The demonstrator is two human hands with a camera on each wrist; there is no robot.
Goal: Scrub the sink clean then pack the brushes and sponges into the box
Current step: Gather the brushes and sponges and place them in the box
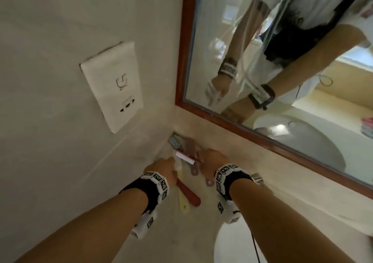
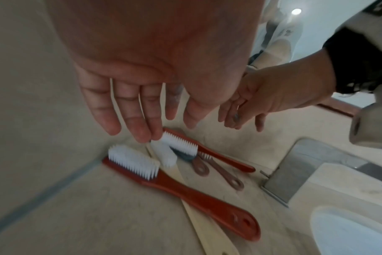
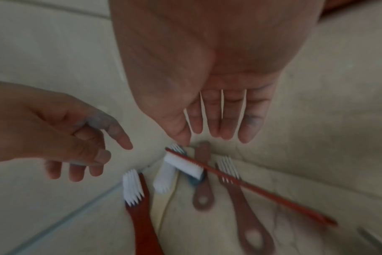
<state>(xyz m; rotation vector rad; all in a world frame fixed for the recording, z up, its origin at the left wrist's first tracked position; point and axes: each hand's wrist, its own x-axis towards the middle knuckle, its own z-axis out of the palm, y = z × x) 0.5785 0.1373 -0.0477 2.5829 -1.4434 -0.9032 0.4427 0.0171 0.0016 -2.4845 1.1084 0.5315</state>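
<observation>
Several brushes lie in the counter corner by the wall. The large red brush (image 2: pixel 185 189) with white bristles lies nearest, over a yellow-handled brush (image 2: pixel 199 224). A thinner red brush (image 3: pixel 240 186) rests across two brown brushes (image 3: pixel 202 195). My left hand (image 2: pixel 164 127) hovers with straight fingers; its fingertips (image 2: pixel 142 136) are just above the white bristles. My right hand (image 3: pixel 207 138) is also spread open, just above the brush heads, holding nothing. In the head view both hands, left (image 1: pixel 163 167) and right (image 1: pixel 210 159), meet over the pile.
The white sink basin (image 1: pixel 232 242) is at my lower right, with a grey metal fitting (image 2: pixel 305 167) beside it. A wood-framed mirror (image 1: pixel 187 60) runs along the back wall. A wall socket plate (image 1: pixel 113 84) is on the left wall.
</observation>
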